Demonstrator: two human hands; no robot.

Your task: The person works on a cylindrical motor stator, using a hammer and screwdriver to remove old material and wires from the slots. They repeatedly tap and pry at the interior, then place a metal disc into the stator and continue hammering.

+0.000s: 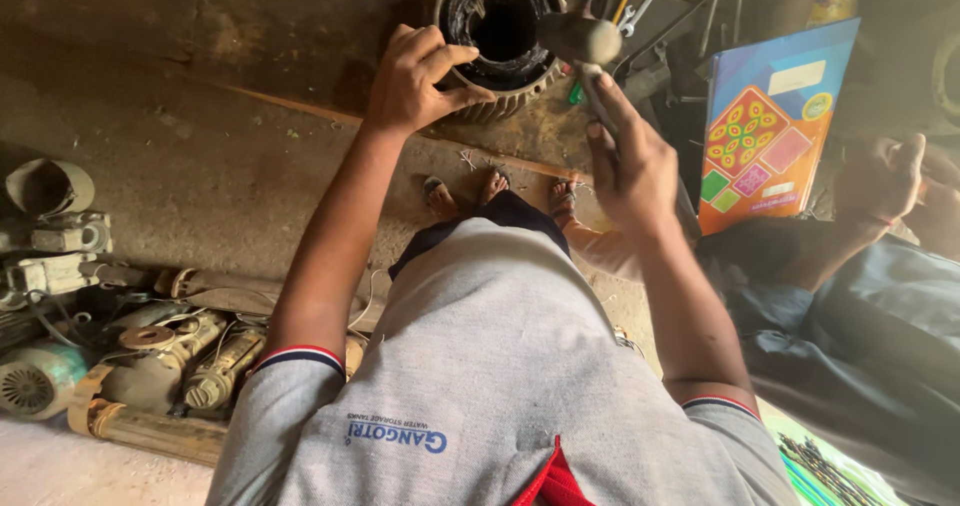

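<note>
A round metal motor housing [500, 36] with a dark hollow core and toothed rim lies on a grimy wooden bench. My left hand [415, 76] grips its left rim, fingers curled over the edge. My right hand [630, 166] holds a hammer [583, 41] by the handle, its head raised just right of the housing's opening. My grey shirt and my feet on the floor show below.
Spanners [640, 1] and other tools lie behind the housing. Another person's hand [885, 181] at the right holds a colourful book [770, 121]. Old motors and pump parts [150, 351] are piled on the floor at the left.
</note>
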